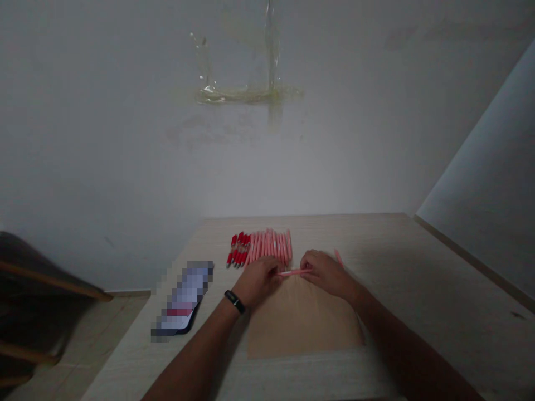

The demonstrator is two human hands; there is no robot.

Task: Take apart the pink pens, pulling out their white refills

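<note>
Pinched between the fingers of the left hand and right hand, a slim pink pen spans the twelve-o'clock edge of a brown sheet. Pale, grained table lies beneath; pink pens line up toward eleven o'clock, a pixelated phone toward nine. Straight beyond, at twelve, clear tape crosses the stained wall.

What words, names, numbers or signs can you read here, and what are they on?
None can be read.
Slim pink pen between the left hand and right hand: too small.
Row of slim pink pens and red, silver-tipped pens: too small and blurred.
Dark-edged rectangular phone: screen blurred into blocks.
Black wristband: too small.
Flat brown sheet: no writing shows.
</note>
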